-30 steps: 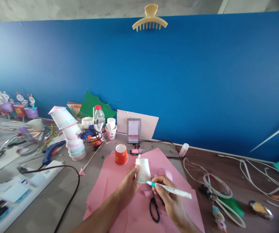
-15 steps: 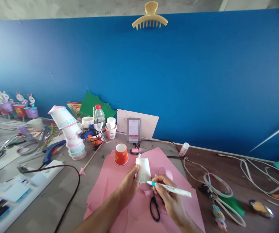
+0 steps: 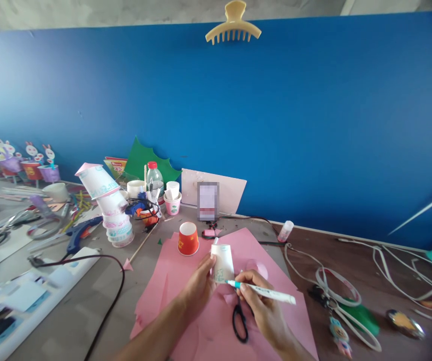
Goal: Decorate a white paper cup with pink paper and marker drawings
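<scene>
My left hand point(image 3: 201, 281) grips the left side of a small white paper cup point(image 3: 222, 260) that bears teal drawn marks. A white marker with a teal tip point(image 3: 268, 293) is held in my right hand point(image 3: 259, 301), its tip at the lower right edge of the cup. Beneath both hands lies pink paper point(image 3: 186, 311). Black-handled scissors point(image 3: 240, 323) rest on it between my forearms, their blades partly hidden. A red paper cup point(image 3: 188, 238) stands just beyond my left hand.
A leaning stack of decorated cups point(image 3: 113, 205) stands at the left, near a blue glue gun point(image 3: 78, 235) and a power strip point(image 3: 50, 296). Behind are a red-capped bottle point(image 3: 154, 175) and a pink cup point(image 3: 173, 205). White cables point(image 3: 336, 286) lie at right, beside a glue stick point(image 3: 285, 231).
Both hands hold nearly the same pose. The marker's tip has shifted very slightly at the cup's lower edge.
</scene>
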The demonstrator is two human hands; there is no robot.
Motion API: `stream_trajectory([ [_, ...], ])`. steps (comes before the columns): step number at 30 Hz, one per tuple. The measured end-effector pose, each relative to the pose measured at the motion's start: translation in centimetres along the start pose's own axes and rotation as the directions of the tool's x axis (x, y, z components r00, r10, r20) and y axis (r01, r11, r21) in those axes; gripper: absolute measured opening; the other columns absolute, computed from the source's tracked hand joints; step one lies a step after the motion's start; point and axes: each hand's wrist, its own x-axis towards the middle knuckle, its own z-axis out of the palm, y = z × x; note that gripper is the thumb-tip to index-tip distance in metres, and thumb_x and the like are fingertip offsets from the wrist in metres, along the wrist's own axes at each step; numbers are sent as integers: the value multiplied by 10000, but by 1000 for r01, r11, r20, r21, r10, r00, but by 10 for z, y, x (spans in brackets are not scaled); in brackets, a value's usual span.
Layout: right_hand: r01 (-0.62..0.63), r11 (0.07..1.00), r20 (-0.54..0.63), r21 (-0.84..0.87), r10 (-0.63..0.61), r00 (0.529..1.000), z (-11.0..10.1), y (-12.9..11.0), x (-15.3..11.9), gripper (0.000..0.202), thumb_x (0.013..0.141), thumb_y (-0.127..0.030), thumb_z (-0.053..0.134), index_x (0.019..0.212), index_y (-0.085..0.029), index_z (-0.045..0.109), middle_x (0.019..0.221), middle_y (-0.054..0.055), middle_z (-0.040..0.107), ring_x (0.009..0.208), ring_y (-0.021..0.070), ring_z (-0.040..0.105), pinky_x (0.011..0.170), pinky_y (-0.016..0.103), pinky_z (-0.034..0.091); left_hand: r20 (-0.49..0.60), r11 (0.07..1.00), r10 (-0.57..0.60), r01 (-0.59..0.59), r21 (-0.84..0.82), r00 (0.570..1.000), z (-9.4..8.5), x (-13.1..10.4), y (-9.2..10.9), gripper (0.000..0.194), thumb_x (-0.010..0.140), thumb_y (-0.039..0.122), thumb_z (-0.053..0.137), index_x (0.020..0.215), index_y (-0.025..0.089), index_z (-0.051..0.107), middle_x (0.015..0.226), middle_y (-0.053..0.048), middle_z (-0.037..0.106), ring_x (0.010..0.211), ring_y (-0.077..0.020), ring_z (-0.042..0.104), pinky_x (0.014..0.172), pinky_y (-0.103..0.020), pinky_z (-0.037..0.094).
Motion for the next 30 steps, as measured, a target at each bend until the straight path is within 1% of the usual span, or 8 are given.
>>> stream_trajectory([
  [5,8,1000,-19,3,-8,1000,-1,4,1,354,865,-539,550,790,-198,612,634,-14,537,555,136,490,492,234,366,-18,1000,-8,7,-25,1000,3,0,1,352,719,471,763,761,148,627,683,27,543,676,-117,488,657,-242,401],
  [9,29,1000,-53,3,-29,998,-1,6,3,354,864,-542,556,793,-201,620,630,-16,521,570,140,465,515,241,387,23,999,-10,11,-32,1000,1,0,2,326,728,441,766,786,147,638,690,26,561,674,-119,496,668,-247,414],
  [12,33,999,-70,23,-31,997,0,6,3,351,857,-543,567,791,-203,626,632,-10,538,580,146,479,528,246,411,29,999,-3,4,-33,1000,1,0,1,339,739,460,755,800,145,646,715,7,596,709,-138,527,702,-260,426],
  [19,34,999,-135,28,-30,990,0,6,5,349,836,-547,583,788,-205,636,637,5,586,610,167,550,587,269,465,28,1000,-7,7,-20,1000,1,2,0,351,738,476,742,807,141,665,710,-8,607,691,-149,527,686,-270,417],
  [26,58,998,-121,-3,-58,991,-1,6,4,362,852,-540,565,777,-196,646,641,11,590,611,170,556,589,277,469,21,1000,-11,11,-28,1000,2,1,1,342,735,466,748,825,146,671,712,-8,606,698,-156,535,694,-276,419],
  [30,53,999,-108,-5,-53,993,0,3,4,359,857,-540,564,781,-198,644,645,11,590,616,171,556,595,278,466,35,1000,6,-5,-21,999,2,1,0,340,755,482,728,759,150,654,685,3,588,672,-145,521,678,-273,418],
])
